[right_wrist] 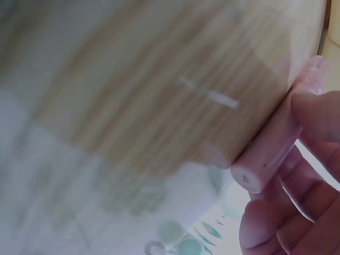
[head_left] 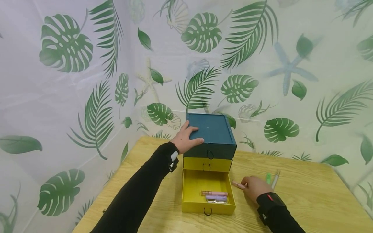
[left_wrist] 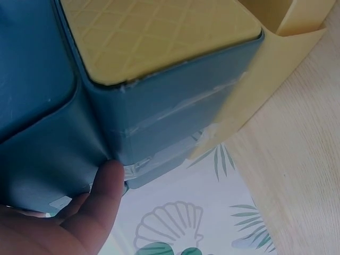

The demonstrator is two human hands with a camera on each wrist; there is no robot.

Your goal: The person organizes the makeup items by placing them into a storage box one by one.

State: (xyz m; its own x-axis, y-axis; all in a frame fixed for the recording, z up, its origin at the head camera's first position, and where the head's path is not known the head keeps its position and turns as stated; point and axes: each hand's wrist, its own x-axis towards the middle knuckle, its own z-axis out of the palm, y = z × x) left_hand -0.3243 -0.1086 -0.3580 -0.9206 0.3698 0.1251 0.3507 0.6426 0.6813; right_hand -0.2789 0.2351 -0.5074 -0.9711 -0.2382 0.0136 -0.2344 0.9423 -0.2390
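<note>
A small blue drawer cabinet [head_left: 211, 127] with yellow drawers stands on the table, its bottom drawer [head_left: 189, 184] pulled out. My left hand [head_left: 186, 139] rests spread on the cabinet's upper left edge; in the left wrist view a finger [left_wrist: 103, 202] touches the blue side. Just right of the pulled-out drawer, my right hand [head_left: 254, 187] pinches a pink pen [right_wrist: 271, 138] between thumb and fingers. Inside that drawer lie another pink pen [head_left: 214, 193], a purple pen [head_left: 217, 197] and a clear one [head_left: 215, 201], side by side. The middle drawer [head_left: 201, 164] appears pushed in.
Beyond my right hand, a green pen [head_left: 268, 178] and a pale, clear-looking pen [head_left: 275, 179] lie on the wooden table [head_left: 314, 194]. A leaf-patterned sheet [head_left: 163, 81] hangs behind and to the left of the table.
</note>
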